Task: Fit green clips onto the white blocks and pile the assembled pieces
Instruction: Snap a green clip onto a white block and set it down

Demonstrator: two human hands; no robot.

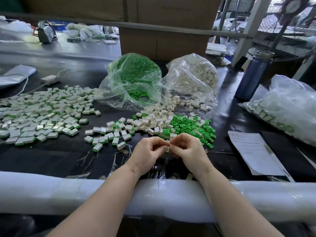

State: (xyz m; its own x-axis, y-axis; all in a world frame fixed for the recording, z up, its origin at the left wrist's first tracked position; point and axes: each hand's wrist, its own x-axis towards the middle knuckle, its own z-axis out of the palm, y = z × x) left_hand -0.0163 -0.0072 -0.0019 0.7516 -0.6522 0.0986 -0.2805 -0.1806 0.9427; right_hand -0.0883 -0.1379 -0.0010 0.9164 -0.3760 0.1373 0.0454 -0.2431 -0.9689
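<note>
Just above the near edge of the dark table (59, 156), the left hand (147, 151) and the right hand (186, 149) met with fingers curled, pinching one small white block (168, 146) between their fingertips; whether a green clip was already on it could not be told, since the fingers hid most of the piece. The step in hand looked like the fitting itself. Loose white blocks (153, 120) and loose green clips (193, 127) lay just beyond the hands, spilled from an open bag of clips (135, 77) and a bag of blocks (193, 77). Assembled pieces (39, 113) spread in a wide pile to the left, with a few stragglers (106, 139) near the left hand. The next move would probably call for pressing the clip fully home, then setting the piece with those stragglers.
</note>
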